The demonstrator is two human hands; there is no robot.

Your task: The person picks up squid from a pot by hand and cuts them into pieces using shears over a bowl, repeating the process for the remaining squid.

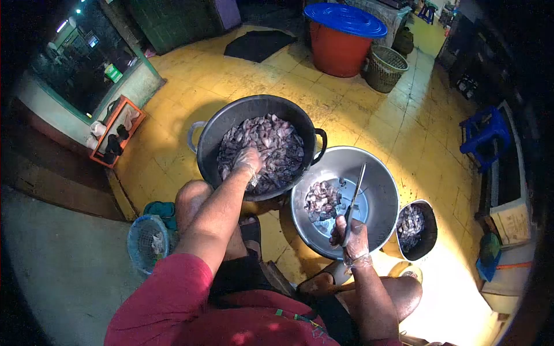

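Observation:
My left hand (248, 162), in a clear plastic glove, reaches into a big dark pot (208, 144) full of greyish-pink, wet pieces (271, 138); its fingertips are hidden among them. My right hand (353, 237), also gloved, is closed round a knife (356, 190) whose blade points up and away over a wide metal basin (384, 202). Some dark material shows at the fingers of that hand. Inside the basin, a small heap of cut pieces (323, 200) lies on the left side. A smaller dark container (428, 230) to the right of the basin holds more pieces.
A blue basket (137, 254) stands at lower left, beside a teal sandal (158, 209). An orange shoe rack (138, 109) is at the left wall. Farther back are a red tub (337, 52) with a blue lid and a wicker basket (384, 72). A blue stool (487, 135) stands right.

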